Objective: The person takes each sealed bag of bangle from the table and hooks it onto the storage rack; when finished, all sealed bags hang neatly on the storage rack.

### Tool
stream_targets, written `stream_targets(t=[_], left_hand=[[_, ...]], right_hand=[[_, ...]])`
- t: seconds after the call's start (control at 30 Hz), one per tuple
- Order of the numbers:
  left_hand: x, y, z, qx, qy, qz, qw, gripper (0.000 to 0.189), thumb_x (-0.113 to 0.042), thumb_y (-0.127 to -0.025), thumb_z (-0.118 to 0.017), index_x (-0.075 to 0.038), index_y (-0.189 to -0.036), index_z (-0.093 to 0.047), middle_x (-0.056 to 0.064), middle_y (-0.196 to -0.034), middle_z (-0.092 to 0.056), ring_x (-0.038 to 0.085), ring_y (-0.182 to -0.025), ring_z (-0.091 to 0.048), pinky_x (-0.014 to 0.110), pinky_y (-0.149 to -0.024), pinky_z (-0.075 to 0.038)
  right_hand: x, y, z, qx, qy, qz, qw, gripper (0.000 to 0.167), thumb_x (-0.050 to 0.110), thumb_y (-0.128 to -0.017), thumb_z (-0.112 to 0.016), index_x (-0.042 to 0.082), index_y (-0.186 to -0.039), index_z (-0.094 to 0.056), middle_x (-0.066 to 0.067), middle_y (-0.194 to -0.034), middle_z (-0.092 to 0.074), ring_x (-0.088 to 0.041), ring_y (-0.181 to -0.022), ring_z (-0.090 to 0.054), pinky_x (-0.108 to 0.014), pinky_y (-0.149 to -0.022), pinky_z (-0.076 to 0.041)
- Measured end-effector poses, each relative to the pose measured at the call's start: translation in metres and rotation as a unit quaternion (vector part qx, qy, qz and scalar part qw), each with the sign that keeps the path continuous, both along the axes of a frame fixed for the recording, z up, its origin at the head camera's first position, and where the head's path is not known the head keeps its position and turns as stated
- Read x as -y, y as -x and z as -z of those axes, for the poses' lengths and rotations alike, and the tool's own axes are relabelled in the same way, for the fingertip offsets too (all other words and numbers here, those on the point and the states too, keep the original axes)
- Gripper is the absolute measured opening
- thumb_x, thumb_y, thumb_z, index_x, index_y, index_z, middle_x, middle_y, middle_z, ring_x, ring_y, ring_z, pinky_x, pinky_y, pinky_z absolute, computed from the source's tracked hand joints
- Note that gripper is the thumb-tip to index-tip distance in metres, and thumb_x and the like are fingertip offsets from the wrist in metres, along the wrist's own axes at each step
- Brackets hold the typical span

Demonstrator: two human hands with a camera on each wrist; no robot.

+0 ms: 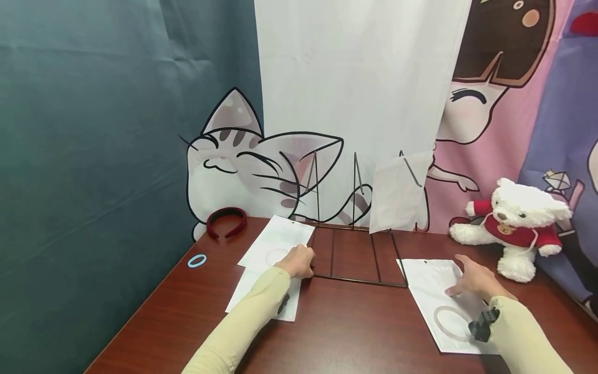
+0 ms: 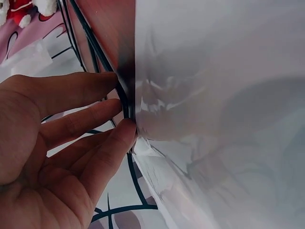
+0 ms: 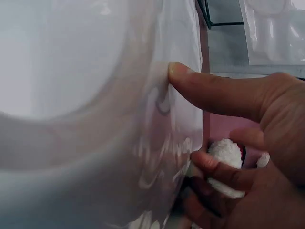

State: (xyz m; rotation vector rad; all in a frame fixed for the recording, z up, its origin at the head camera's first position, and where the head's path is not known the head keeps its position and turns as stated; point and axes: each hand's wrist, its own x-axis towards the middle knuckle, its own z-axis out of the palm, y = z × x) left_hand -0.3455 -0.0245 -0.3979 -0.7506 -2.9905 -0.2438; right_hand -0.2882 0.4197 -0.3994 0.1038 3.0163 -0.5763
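Observation:
A black wire rack (image 1: 359, 281) with upright hooks stands at the table's middle. My left hand (image 1: 299, 261) is at its left side, with fingertips pinching the dark wire (image 2: 125, 98) beside a packet's edge in the left wrist view. Two overlapping white plastic packets (image 1: 261, 298) lie under and beside that hand. My right hand (image 1: 476, 280) is over another white packet (image 1: 427, 291), in which a ring shape shows. In the right wrist view, the thumb (image 3: 209, 90) is at the packet's surface, with the other fingers spread apart from it near the edge.
A white packet (image 1: 397, 192) hangs on the rack's right hook. Left on the table are a dark red headband (image 1: 239, 224) and a light blue ring (image 1: 196, 261). A white teddy bear (image 1: 518, 213) in red sits at the back right, before printed curtains (image 1: 359, 78).

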Motion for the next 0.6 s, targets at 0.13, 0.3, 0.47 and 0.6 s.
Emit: stream_targets(t=[0.13, 0.3, 0.47, 0.6], left_hand=[[-0.001, -0.002, 0.001, 0.002, 0.0, 0.002, 1.0, 0.019, -0.005, -0.072, -0.075, -0.012, -0.065, -0.059, 0.001, -0.067, -0.056, 0.014, -0.066, -0.049, 0.025, -0.059, -0.041], [0.0, 0.0, 0.001, 0.005, 0.002, -0.002, 1.0, 0.013, -0.006, -0.072, -0.077, -0.01, -0.073, -0.065, 0.002, -0.07, -0.058, 0.015, -0.068, -0.05, 0.026, -0.061, -0.042], [0.0, -0.001, 0.0, 0.004, 0.005, -0.005, 1.0, 0.014, -0.007, -0.072, -0.077, -0.011, -0.071, -0.064, 0.002, -0.071, -0.058, 0.015, -0.069, -0.05, 0.026, -0.061, -0.041], [-0.001, -0.001, 0.0, 0.018, 0.004, -0.006, 0.9998, 0.014, -0.007, -0.073, -0.078, -0.011, -0.072, -0.065, 0.002, -0.071, -0.058, 0.015, -0.068, -0.05, 0.025, -0.06, -0.041]], right_hand=[[-0.001, 0.0, 0.003, -0.031, 0.002, -0.026, 0.9992, 0.116, 0.026, -0.06, -0.096, -0.016, -0.143, -0.026, -0.045, -0.121, -0.053, -0.058, -0.111, -0.053, -0.065, -0.091, -0.045], [-0.003, 0.002, 0.003, -0.033, 0.011, -0.025, 0.9991, 0.116, 0.024, -0.06, -0.096, -0.015, -0.143, -0.025, -0.046, -0.125, -0.049, -0.06, -0.115, -0.049, -0.067, -0.093, -0.044], [-0.004, 0.002, 0.006, -0.037, 0.019, -0.04, 0.9983, 0.099, 0.018, -0.063, -0.093, -0.008, -0.141, -0.037, -0.045, -0.14, -0.035, -0.066, -0.125, -0.037, -0.073, -0.099, -0.037], [-0.011, -0.003, 0.011, -0.041, 0.06, -0.043, 0.9965, 0.074, 0.013, -0.065, -0.089, -0.002, -0.129, -0.056, -0.041, -0.132, -0.047, -0.054, -0.106, -0.053, -0.055, -0.086, -0.047]])
